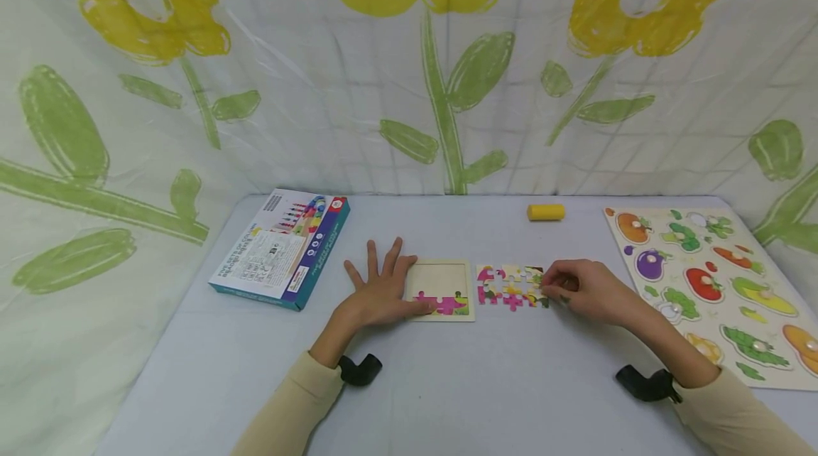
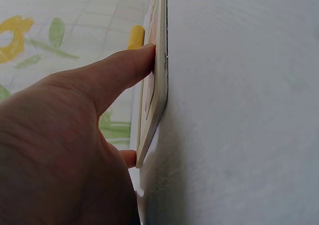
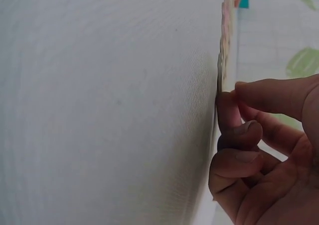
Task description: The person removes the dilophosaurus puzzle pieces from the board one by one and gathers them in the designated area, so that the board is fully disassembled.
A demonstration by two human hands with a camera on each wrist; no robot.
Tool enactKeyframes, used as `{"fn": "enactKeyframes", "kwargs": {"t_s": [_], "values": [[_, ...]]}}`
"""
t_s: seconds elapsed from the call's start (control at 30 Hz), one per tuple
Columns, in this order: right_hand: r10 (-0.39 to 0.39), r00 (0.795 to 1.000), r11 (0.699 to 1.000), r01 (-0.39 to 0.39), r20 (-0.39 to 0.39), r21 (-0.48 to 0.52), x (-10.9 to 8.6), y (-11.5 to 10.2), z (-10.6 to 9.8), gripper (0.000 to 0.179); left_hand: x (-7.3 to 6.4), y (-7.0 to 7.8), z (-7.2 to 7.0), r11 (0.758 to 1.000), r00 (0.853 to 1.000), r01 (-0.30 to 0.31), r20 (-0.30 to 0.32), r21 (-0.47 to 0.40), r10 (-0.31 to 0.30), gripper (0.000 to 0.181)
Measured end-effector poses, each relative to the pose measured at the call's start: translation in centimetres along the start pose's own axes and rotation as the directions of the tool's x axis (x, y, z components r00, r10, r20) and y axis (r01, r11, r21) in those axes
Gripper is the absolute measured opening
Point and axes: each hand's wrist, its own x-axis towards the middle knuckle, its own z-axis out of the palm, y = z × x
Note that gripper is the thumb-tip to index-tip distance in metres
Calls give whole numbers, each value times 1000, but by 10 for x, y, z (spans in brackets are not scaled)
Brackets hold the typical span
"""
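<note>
My left hand [image 1: 382, 294], fingers spread, rests at the left side of a square wooden puzzle tray [image 1: 439, 268]. Its thumb lies over the tray's lower part, where a strip of joined pink and green pieces [image 1: 450, 305] sits; the left wrist view shows the thumb tip on the tray [image 2: 160, 80]. Right of the tray lies a patch of loose jigsaw pieces [image 1: 505, 289] in pink, yellow and green. At that patch's right edge my right hand [image 1: 591, 290] pinches a jigsaw piece between thumb and forefinger, the piece mostly hidden. Its other fingers are curled in the right wrist view.
A blue and white box [image 1: 268, 250] lies at the left. A yellow cylinder [image 1: 546, 212] is near the back edge. At the right lies a large vegetable peg board [image 1: 677, 278]. A flower-patterned curtain [image 1: 307, 108] hangs behind the table [image 1: 473, 392].
</note>
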Motion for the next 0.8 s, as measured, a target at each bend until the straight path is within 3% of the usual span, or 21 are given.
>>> {"fn": "enactKeyframes", "kwargs": {"t_s": [0.4, 0.8], "values": [[-35, 999, 999, 34, 13, 19, 5, -17, 2, 5, -1, -2, -2, 999, 999, -39, 2, -8, 39, 97], [-171, 980, 982, 161, 102, 104, 35, -57, 25, 5, 0, -3, 0, 999, 999, -36, 9, 16, 36, 100]]}}
